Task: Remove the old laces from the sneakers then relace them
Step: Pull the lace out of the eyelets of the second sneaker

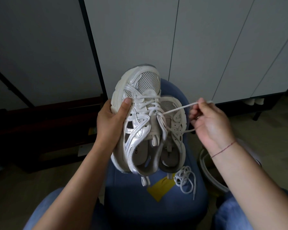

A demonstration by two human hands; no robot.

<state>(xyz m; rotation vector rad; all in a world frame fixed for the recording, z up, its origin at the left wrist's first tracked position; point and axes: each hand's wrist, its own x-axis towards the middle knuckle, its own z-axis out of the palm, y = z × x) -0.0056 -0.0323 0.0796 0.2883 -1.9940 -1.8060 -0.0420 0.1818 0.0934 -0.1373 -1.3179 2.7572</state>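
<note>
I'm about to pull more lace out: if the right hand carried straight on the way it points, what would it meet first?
The right hand, pinching the lace, points up-left. Likely first: the toe of the second sneaker; clearing that, the white cabinet door. Depth is unclear.
</note>
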